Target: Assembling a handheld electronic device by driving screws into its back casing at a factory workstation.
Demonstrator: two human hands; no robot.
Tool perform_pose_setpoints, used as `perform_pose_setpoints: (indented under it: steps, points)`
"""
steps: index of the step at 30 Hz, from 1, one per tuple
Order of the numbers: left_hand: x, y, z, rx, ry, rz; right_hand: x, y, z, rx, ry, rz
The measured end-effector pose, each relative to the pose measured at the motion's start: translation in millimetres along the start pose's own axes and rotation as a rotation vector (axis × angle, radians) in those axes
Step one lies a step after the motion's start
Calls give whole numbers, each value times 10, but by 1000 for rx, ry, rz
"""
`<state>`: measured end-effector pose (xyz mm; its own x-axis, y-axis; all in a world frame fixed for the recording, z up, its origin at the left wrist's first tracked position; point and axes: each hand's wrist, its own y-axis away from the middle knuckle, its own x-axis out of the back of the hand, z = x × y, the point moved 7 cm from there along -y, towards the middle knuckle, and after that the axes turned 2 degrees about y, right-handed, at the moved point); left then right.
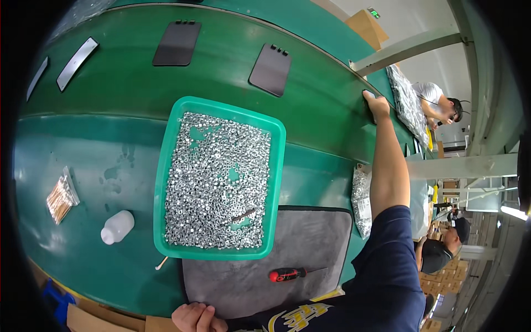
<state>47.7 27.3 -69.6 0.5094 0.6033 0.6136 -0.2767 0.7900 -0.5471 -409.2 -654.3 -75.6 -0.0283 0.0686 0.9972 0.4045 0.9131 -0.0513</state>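
At the far edge of the green workbench (110, 138), the right hand (377, 105) is stretched out with its fingers clamped over the bench edge. The left hand (193, 317) is rested at the near edge, fingers curled together and holding nothing, touching a grey mat (310, 249). A red-handled screwdriver (289, 274) is seen on the mat, just behind a green tray (166, 166) of silver nuts (215, 177).

I saw a green tray (166, 166) of nuts, a white bottle (117, 227) and a red-handled screwdriver (287, 274) on grey cloth (310, 243).
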Motion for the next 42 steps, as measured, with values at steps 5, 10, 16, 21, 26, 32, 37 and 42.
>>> perform_pose_setpoints:
  steps: [5,10,16,21,26,32,37,42]
  points:
    - [34,-172,31,51,10,79,344,618,-566,117,82,184]
    - [-39,-177,50,71,69,57,691,1421,-1391,456,-60,184]
    - [136,-462,230,247,641,-12,1472,3445,-1999,895,-589,130]
    - [317,-1094,1070,293,1693,-120,1748,4879,-1570,1238,-951,-372]
    - [577,-1482,1811,17,1945,-156,1538,6252,-1107,1738,-745,-356]
    - [450,-1542,1763,21,1897,-154,1008,6780,-843,1940,-689,-244]
    - [343,-1684,1792,0,1892,-158,890,6869,-804,1963,-696,-110]
    - [189,-1797,1808,-28,1908,-186,846,6859,-777,1882,-858,-22]
